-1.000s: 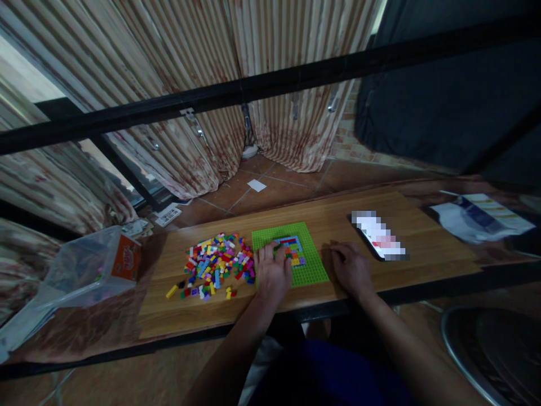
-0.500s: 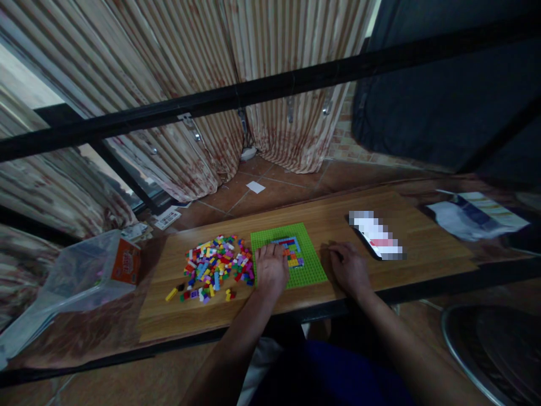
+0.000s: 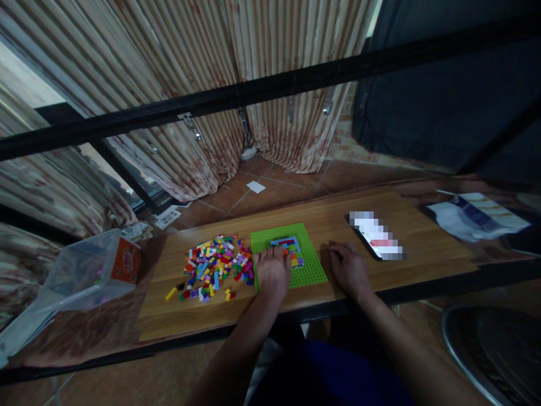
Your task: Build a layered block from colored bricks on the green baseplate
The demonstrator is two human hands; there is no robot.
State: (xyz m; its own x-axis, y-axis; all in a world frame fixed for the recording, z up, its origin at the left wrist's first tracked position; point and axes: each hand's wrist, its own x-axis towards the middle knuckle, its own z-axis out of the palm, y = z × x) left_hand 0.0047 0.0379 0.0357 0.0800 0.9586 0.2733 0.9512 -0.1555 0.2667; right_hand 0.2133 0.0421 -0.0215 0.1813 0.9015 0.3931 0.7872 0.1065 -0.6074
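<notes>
A green studded baseplate (image 3: pixel 310 248) lies on the wooden board, bearing a small patch of coloured bricks (image 3: pixel 296 248). My left hand (image 3: pixel 273 270) rests over the plate's left part, its fingers bent down at the patch and hiding some of it. Whether a brick sits under those fingertips is hidden. My right hand (image 3: pixel 349 268) lies on the board just right of the plate, fingers loosely curled, with no object visible in it. Left of the plate spreads a pile of loose toy bricks (image 3: pixel 217 262) in many colours.
A phone (image 3: pixel 376 237) with a blurred-out screen lies right of the plate. The wooden board (image 3: pixel 426 242) carries these things. At the left stands a clear plastic bin (image 3: pixel 84 276) with an orange label; at the far right is a plastic packet (image 3: pixel 477 214).
My left hand has shifted slightly down and right over the brick patch, covering more of its lower left part. My right hand, the phone and the pile stay where they were.
</notes>
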